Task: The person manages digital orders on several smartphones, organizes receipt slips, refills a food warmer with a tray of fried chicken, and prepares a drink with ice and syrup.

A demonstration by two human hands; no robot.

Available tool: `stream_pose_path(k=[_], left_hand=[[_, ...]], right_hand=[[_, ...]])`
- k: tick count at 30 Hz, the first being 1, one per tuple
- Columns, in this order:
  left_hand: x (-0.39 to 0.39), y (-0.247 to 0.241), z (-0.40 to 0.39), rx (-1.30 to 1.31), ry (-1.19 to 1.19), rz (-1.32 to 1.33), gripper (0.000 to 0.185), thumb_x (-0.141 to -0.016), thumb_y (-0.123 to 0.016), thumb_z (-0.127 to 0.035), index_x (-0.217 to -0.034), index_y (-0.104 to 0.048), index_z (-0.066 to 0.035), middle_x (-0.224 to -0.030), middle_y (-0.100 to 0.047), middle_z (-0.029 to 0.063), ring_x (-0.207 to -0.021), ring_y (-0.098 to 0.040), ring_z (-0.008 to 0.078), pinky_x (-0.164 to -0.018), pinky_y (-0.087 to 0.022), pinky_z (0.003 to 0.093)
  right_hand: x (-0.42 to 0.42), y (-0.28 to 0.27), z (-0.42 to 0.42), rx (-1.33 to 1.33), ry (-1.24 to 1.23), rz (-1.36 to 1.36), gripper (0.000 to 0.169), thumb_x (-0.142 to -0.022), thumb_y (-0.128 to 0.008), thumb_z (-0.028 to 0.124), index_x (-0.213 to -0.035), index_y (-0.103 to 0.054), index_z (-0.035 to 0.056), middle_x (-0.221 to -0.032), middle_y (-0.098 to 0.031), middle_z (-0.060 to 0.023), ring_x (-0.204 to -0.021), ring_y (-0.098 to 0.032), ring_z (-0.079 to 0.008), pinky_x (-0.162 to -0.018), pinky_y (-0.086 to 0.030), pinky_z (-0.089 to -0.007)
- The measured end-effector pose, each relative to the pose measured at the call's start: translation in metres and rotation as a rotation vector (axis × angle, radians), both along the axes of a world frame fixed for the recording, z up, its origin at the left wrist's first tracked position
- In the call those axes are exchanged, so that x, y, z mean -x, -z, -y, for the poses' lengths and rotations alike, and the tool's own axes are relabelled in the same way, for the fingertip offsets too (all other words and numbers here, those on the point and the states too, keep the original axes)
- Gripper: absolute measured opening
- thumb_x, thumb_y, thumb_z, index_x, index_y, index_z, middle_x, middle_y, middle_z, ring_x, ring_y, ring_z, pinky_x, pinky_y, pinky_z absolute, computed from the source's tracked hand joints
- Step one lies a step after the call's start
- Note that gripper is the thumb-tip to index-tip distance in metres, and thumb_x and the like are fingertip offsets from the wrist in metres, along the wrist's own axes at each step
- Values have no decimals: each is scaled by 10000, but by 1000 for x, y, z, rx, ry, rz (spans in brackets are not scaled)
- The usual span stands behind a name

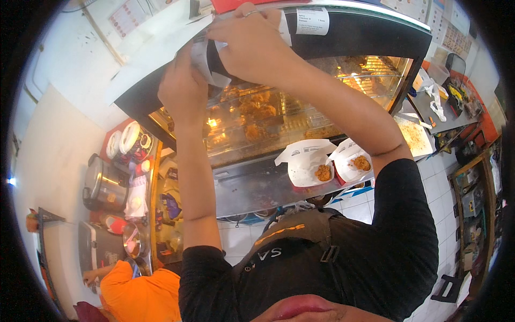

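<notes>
Both my hands are raised at the top edge of a glass food warmer (364,38). My left hand (183,86) holds a curled strip of white printed paper (203,60). My right hand (251,44) bends over the same strip from the right, its fingers near the paper's upper end; whether they grip it is hidden. Another printed slip (312,21) lies on the warmer's dark frame, right of my right hand. Fried chicken pieces (257,110) show behind the glass. Below, two open paper boxes (305,161) (342,167) each hold a piece of fried chicken.
A steel ledge (241,193) runs below the warmer. At the left stand a rice cooker (104,185) and a steel bowl (132,241); a person in orange (141,292) is at the lower left. A knife (414,120) lies on a crumb-covered board (416,141) at the right.
</notes>
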State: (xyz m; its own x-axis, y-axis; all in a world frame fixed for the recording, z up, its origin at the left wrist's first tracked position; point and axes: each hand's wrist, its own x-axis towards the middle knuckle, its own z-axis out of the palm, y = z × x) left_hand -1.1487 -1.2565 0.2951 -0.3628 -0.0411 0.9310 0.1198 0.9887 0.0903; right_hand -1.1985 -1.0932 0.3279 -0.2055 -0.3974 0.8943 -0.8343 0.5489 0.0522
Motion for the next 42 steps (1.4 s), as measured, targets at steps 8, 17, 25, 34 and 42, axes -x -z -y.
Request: stream_pose_path(k=[8,17,25,34,42], left_hand=[[5,4,-4,-4,112,-116,469,-858,-498,-18,-1301,-623,-109,-1206,-664,179,-1052,-656,360,-893,-523,448],[11,2,4,30,55,-103,462,-816,-540,-8,-1239,-656,-151,-1001,-707,144,-876,-674,346,-742,-537,438],[14,-2,-6,33,163,-92,459,-814,-586,-44,-1246,-632,-192,-1143,-688,96,-928,-681,345,-777,-559,431],[10,7,-4,25,153,-110,487,-804,-558,-32,-1257,-633,-196,-1154,-686,95,-927,-676,359,-783,-553,455],[1,5,2,-26,112,-48,468,-812,-542,-15,-1234,-647,-186,-1089,-696,136,-939,-662,365,-786,-536,453]], right_hand=[[17,-11,1,-133,38,-10,313,-755,-587,158,-1006,-773,164,-1018,-713,-97,-1068,-551,-341,-858,-321,-520],[19,-12,4,-167,70,-10,327,-739,-605,176,-1021,-772,178,-1013,-719,-60,-1095,-539,-360,-859,-328,-519],[18,2,3,-117,72,-120,347,-764,-594,115,-1085,-719,153,-1142,-664,-27,-1098,-527,-315,-906,-317,-511],[13,-4,-6,-28,-54,-161,207,-741,-550,90,-915,-660,69,-946,-661,-102,-1001,-508,-390,-775,-300,-529],[15,-8,-2,-27,-63,-121,173,-757,-571,115,-896,-668,79,-952,-675,-101,-980,-508,-377,-791,-293,-523]])
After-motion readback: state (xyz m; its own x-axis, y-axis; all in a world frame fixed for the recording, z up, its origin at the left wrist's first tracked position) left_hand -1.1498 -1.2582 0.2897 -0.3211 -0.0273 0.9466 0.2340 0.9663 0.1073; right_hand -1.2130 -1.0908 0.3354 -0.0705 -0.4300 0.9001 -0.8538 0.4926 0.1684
